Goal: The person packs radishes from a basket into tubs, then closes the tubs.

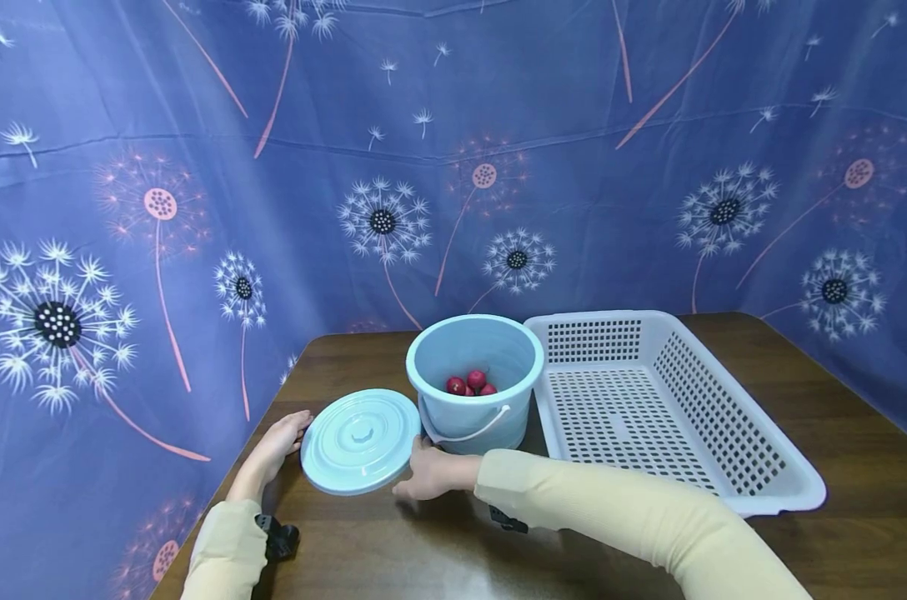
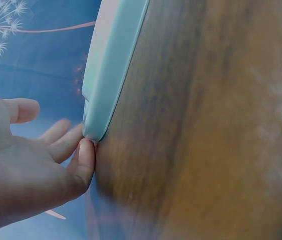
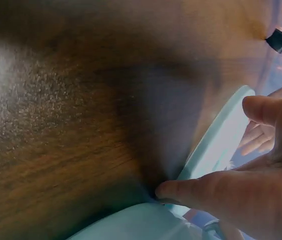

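Note:
A round light-blue lid point(image 1: 361, 442), with a small knob at its centre, lies over the left part of the table. At its left edge is my left hand point(image 1: 279, 442), with fingertips touching the rim in the left wrist view and the thumb held apart. My right hand point(image 1: 433, 471) is at the lid's right edge, beside the bucket; thumb and a straight finger point(image 3: 181, 192) lie spread along the rim. The light-blue bucket point(image 1: 472, 417) stands upright and uncovered, its white handle hanging down in front. Several red radish-like round pieces point(image 1: 476, 381) sit inside it.
A white perforated plastic basket point(image 1: 754, 417) stands right of the bucket, close to its side. The brown wooden table point(image 1: 393, 550) reaches a blue dandelion-patterned cloth point(image 1: 596, 208) behind and at both sides. My right sleeve crosses in front of the basket.

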`<state>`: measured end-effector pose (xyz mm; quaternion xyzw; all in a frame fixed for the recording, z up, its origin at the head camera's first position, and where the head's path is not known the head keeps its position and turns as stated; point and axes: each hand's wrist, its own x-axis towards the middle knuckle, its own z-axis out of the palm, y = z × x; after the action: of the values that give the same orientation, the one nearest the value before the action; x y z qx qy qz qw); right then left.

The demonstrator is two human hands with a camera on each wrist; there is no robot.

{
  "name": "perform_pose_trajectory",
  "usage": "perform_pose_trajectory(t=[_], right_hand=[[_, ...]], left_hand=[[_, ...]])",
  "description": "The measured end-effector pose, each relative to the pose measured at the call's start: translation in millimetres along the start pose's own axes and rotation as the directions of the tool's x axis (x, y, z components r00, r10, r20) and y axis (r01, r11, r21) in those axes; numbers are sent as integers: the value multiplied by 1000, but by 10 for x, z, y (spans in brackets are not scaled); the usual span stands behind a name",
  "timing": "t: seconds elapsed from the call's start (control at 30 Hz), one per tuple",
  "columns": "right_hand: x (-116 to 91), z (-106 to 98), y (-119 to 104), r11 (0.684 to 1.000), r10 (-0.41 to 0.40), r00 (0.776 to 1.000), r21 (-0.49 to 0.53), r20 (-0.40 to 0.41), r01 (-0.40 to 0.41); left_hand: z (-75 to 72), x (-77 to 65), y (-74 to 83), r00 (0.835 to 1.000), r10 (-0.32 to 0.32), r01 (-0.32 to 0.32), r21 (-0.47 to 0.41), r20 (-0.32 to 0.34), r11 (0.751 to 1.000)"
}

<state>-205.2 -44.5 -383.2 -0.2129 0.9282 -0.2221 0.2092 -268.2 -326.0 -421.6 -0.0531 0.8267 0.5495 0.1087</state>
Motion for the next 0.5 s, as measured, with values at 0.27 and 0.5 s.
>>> perform_pose_trajectory(t=[0.27,0.5], right_hand=[[85,32,-38,976,-4,999,216,32,-3],[188,5,-116,887,24,1000,461,8,-25]], left_hand=[[-14,-7,-6,1000,-4,4,12,-13,1000],[-58,-51,25,1000,-22,21,-46,-15,999]])
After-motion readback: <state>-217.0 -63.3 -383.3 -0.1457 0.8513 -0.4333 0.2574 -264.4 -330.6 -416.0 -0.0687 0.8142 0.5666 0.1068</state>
